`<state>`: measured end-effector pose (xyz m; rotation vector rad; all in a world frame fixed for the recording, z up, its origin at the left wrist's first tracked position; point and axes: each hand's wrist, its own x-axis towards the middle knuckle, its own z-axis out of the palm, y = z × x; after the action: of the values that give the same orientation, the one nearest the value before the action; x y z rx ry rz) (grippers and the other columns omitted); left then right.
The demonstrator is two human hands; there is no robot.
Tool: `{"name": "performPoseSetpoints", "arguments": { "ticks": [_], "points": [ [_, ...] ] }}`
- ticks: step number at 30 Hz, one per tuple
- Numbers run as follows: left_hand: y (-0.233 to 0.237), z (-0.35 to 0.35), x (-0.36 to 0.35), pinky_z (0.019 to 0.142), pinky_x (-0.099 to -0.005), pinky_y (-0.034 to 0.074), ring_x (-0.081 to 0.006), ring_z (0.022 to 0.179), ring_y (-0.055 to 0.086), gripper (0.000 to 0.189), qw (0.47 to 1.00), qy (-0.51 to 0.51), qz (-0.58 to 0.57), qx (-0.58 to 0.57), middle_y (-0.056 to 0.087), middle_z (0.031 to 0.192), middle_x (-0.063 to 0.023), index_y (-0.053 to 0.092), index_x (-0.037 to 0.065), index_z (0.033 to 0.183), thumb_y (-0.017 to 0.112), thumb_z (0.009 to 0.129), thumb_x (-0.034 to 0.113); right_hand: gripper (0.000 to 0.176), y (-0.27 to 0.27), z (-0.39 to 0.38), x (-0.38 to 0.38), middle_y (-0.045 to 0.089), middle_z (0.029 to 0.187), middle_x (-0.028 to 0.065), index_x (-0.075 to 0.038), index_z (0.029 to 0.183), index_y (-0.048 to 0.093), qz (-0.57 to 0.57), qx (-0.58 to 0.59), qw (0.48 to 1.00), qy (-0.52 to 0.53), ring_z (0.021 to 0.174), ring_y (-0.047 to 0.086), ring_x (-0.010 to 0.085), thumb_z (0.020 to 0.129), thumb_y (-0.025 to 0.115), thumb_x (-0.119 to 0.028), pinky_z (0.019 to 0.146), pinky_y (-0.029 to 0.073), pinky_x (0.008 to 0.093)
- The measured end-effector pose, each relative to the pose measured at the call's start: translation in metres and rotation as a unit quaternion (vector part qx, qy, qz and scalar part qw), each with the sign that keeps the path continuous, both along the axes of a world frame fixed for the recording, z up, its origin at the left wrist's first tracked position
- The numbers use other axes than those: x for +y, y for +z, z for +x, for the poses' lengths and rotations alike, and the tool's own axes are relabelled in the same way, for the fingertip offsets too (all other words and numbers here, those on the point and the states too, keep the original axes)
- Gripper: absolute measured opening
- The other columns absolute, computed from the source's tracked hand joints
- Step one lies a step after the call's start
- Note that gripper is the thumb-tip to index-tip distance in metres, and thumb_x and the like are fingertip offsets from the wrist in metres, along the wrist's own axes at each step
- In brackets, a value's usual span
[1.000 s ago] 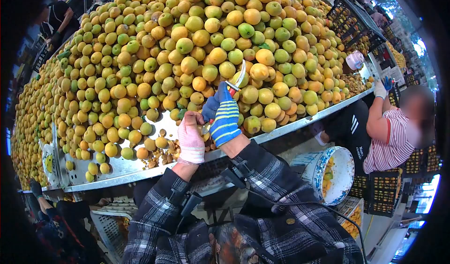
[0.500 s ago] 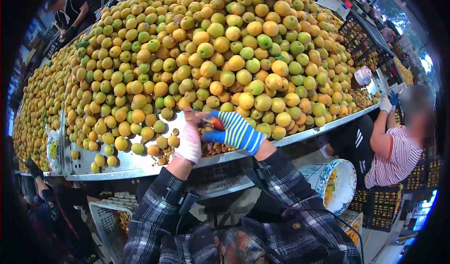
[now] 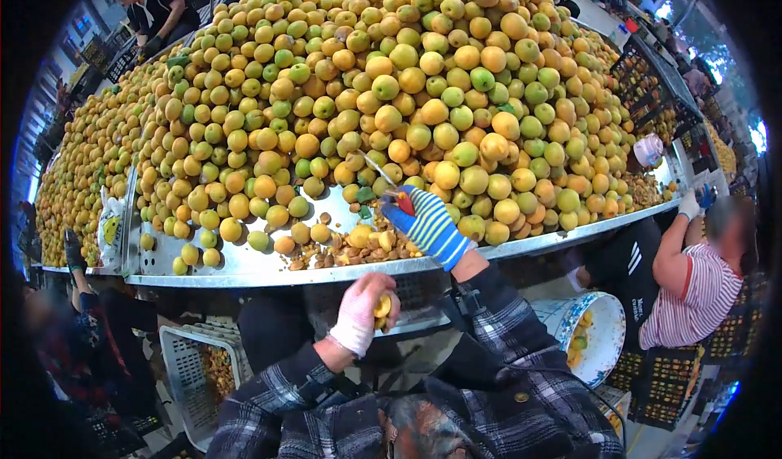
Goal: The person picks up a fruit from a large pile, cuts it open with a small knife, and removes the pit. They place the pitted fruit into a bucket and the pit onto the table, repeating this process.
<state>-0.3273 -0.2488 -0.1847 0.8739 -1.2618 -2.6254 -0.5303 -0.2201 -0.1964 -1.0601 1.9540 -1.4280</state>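
Currently, the left hand (image 3: 364,308), in a pale pink and white glove, curls around yellow fruit (image 3: 381,305) just in front of the surface (image 3: 220,276), on the side nearer the body; its fingers hide how many pieces it has. The right hand (image 3: 429,224), gloved in blue and yellow stripes, is closed on the red handle of a knife (image 3: 405,205) above the surface, the blade slanting up and to the left toward the piled fruit (image 3: 358,92). Below and left of this hand, cut pieces and brown bits (image 3: 357,244) lie scattered near the metal edge. Whole fruit, green through orange, is heaped across the surface behind them. Below the edge, to the right, a blue-and-white bucket (image 3: 607,341) contains yellow pieces, near a seated co-worker in a striped shirt (image 3: 694,289). A pale slatted crate (image 3: 181,369) is at lower left.
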Motion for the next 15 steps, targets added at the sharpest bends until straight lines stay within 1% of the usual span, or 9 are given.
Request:
{"name": "performPoseSetpoints", "arguments": {
  "ticks": [2,5,7,8,10,11,12,13,15],
  "points": [
    [-0.034,0.018,0.015,0.058,-0.0356,0.048,-0.0252,0.068,0.06,0.038,0.975,0.063,0.203,-0.064,0.062,0.083,-0.0124,0.051,0.005,0.112,0.056,0.093,0.038,0.041,0.008,0.003,0.004,0.067,0.086,0.0194,0.001,0.103,0.059,0.022,0.063,0.998,-0.01,0.076,0.065,0.0331,0.083,0.071,-0.033,0.069,0.052,0.0386],
    [-0.038,0.019,0.015,0.059,-0.0364,0.05,-0.025,0.077,0.063,0.034,0.938,0.171,0.281,-0.111,0.062,0.091,-0.0098,0.052,0.005,0.111,0.058,0.093,0.034,0.044,-0.012,-0.001,0.004,0.065,0.087,0.0228,0.002,0.106,0.056,0.034,0.066,0.997,-0.018,0.08,0.064,0.0389,0.085,0.068,-0.035,0.07,0.052,0.0425],
    [-0.046,0.034,0.004,0.065,-0.0345,0.052,-0.0252,0.084,0.064,0.036,0.953,0.157,0.241,-0.098,0.062,0.105,-0.0105,0.052,0.003,0.117,0.059,0.093,0.03,0.041,0.0,0.0,0.01,0.064,0.085,0.0252,0.002,0.104,0.056,0.098,0.171,0.979,-0.051,0.082,0.063,0.0426,0.089,0.062,-0.036,0.07,0.051,0.0461],
    [-0.037,0.039,-0.003,0.064,-0.034,0.052,-0.0248,0.083,0.064,0.033,0.984,0.075,0.093,-0.132,0.064,0.105,-0.0101,0.054,0.003,0.116,0.059,0.093,0.026,0.038,0.006,-0.001,0.012,0.064,0.085,0.0268,0.001,0.104,0.056,0.103,0.152,0.982,-0.04,0.082,0.062,0.0447,0.091,0.058,-0.035,0.069,0.049,0.049],
    [-0.003,0.04,-0.019,0.065,-0.0328,0.052,-0.0216,0.078,0.065,0.024,0.961,-0.093,-0.202,-0.164,0.068,0.097,-0.0097,0.059,0.004,0.111,0.06,0.091,0.016,0.037,0.012,-0.004,0.016,0.064,0.084,0.0262,0.001,0.104,0.057,0.089,0.156,0.983,-0.043,0.08,0.062,0.0443,0.091,0.058,-0.034,0.068,0.049,0.0492],
    [-0.013,0.039,-0.032,0.065,-0.0342,0.051,-0.023,0.073,0.065,0.02,0.873,-0.107,-0.462,-0.115,0.067,0.084,-0.0111,0.06,0.004,0.107,0.06,0.088,0.011,0.036,0.013,-0.004,0.018,0.064,0.084,0.0257,0.0,0.103,0.057,0.079,0.161,0.983,-0.044,0.079,0.062,0.0438,0.091,0.058,-0.034,0.067,0.049,0.0493],
    [0.013,0.023,-0.039,0.065,-0.0322,0.051,-0.0224,0.072,0.064,0.014,0.796,-0.069,-0.594,-0.089,0.065,0.083,-0.0119,0.06,0.002,0.099,0.059,0.085,0.003,0.035,0.017,-0.004,0.018,0.065,0.085,0.0254,-0.001,0.103,0.057,0.085,0.151,0.984,-0.047,0.079,0.063,0.0429,0.092,0.057,-0.034,0.066,0.049,0.0489],
    [0.016,0.006,-0.053,0.071,-0.0357,0.05,-0.0299,0.081,0.063,0.017,0.717,-0.015,-0.697,-0.021,0.063,0.089,-0.0145,0.06,0.004,0.098,0.059,0.082,0.0,0.035,0.01,-0.007,0.017,0.065,0.082,0.0247,-0.001,0.103,0.057,0.052,0.157,0.985,-0.056,0.077,0.063,0.0423,0.092,0.058,-0.035,0.065,0.049,0.0487],
    [0.017,-0.02,-0.081,0.08,-0.0414,0.05,-0.0339,0.096,0.06,0.03,0.645,-0.111,-0.751,-0.088,0.06,0.1,-0.0136,0.06,0.008,0.107,0.063,0.077,0.006,0.036,0.013,-0.008,0.02,0.065,0.078,0.0236,-0.002,0.103,0.057,0.037,0.193,0.978,-0.075,0.074,0.063,0.0419,0.091,0.058,-0.036,0.063,0.049,0.0489]
  ]
}}
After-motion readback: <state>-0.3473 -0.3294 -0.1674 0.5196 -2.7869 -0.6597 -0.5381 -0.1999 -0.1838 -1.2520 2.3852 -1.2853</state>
